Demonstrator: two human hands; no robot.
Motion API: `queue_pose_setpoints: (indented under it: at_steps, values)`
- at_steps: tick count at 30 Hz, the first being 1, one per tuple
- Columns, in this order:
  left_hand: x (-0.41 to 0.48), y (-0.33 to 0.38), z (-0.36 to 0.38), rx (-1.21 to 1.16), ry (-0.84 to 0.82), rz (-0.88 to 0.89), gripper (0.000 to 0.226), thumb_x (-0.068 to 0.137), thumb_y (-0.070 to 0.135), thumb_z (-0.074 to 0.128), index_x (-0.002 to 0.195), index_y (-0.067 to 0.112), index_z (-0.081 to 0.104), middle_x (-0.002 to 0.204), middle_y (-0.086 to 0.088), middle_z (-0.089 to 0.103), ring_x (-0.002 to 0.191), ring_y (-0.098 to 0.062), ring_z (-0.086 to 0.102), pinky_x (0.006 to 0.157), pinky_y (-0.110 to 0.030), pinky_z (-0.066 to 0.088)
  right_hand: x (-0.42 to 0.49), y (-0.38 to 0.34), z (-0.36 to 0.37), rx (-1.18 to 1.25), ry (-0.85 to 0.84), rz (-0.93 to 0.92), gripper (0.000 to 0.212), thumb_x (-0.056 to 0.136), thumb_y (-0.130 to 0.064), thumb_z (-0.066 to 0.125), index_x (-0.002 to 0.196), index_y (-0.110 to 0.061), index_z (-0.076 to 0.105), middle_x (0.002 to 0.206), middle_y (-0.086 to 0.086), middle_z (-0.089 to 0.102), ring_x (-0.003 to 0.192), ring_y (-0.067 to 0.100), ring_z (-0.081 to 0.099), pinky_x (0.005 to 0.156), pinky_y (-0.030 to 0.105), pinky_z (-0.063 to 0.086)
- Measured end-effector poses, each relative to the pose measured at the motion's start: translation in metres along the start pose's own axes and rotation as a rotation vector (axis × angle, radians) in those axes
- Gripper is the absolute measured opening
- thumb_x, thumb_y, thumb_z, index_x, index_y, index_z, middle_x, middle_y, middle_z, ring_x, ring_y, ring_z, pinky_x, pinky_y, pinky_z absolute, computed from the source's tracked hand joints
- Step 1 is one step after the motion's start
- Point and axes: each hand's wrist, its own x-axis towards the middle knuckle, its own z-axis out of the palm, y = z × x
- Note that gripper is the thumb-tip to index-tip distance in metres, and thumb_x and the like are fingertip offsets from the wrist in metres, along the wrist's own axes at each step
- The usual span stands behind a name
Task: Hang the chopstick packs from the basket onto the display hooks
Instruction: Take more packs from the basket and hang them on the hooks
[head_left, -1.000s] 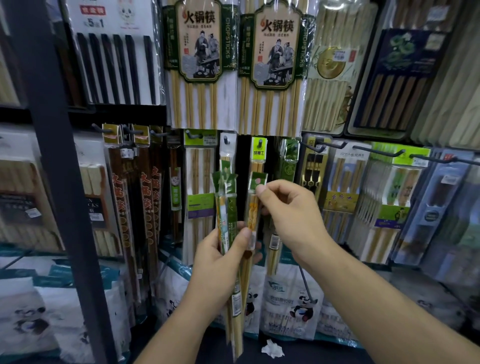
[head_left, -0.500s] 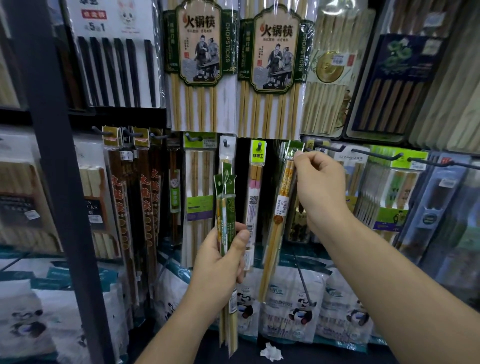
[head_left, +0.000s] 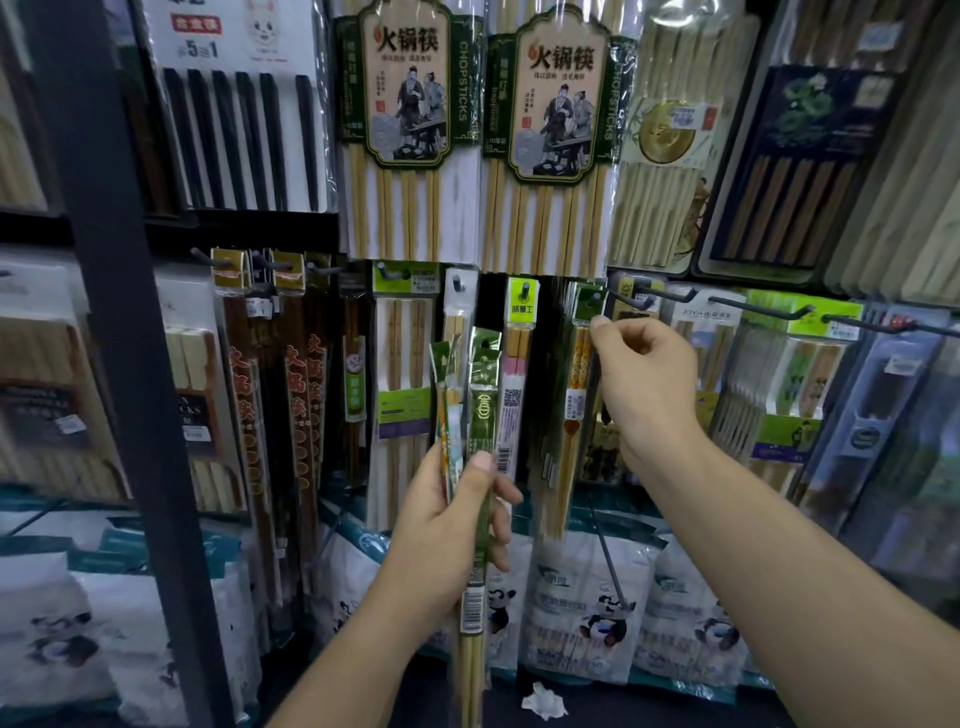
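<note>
Upright, slim glossy chopstick packs (head_left: 483, 415) — pale bamboo

Two large bamboo chopstick packs with green-and-cream labels (head_left: 410, 130) at the top edge of the rack (head_left: 119, 364); one crumpled white paper scrap (head_left: 543, 701).
</note>
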Motion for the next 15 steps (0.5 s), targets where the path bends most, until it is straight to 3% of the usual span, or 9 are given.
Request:
queue_pose_setpoints:
  at_steps: [3,8,12,15]
  values:
    - [0.001,0.002,0.002,-0.052,-0.006,0.018,0.020,0.093,0.043,0.058,0.098,0.023,0.061,0.084,-0.006,0.070,0.065,-0.020,0.062,0.054,-0.036,0.058,-0.018,-0.006,-0.004,0.097,-0.009,0.004,0.022,0.098,-0.028,0.065,0.080,-0.016,0.062,0.064,-0.011,0.055,0.054,-0.004,0.049,0.056,0.009,0.044]
    - [0.000,0.001,0.004,-0.036,-0.010,0.052,0.008,0.088,0.036,0.067,0.095,0.033,0.065,0.080,-0.008,0.069,0.058,-0.022,0.061,0.049,-0.036,0.055,-0.056,-0.012,0.000,-0.003,-0.439,0.063,0.017,0.092,-0.036,0.071,0.084,-0.021,0.073,0.078,-0.001,0.071,0.065,-0.002,0.059,0.058,0.011,0.047]
    - [-0.001,0.004,0.006,-0.037,-0.022,0.061,0.015,0.087,0.033,0.068,0.100,0.036,0.064,0.079,-0.012,0.070,0.054,-0.024,0.062,0.044,-0.033,0.051,-0.063,-0.011,0.006,0.001,-0.463,0.094,0.019,0.089,-0.031,0.075,0.087,-0.012,0.073,0.077,0.014,0.065,0.067,0.008,0.058,0.060,0.018,0.051]
    - [-0.003,0.006,0.007,-0.043,-0.010,0.061,0.009,0.092,0.043,0.061,0.098,0.037,0.063,0.081,-0.014,0.071,0.053,-0.025,0.062,0.042,-0.032,0.050,-0.061,-0.009,0.005,0.029,-0.473,0.149,0.017,0.091,-0.030,0.074,0.086,-0.014,0.074,0.072,0.002,0.062,0.061,0.002,0.057,0.056,0.015,0.046]
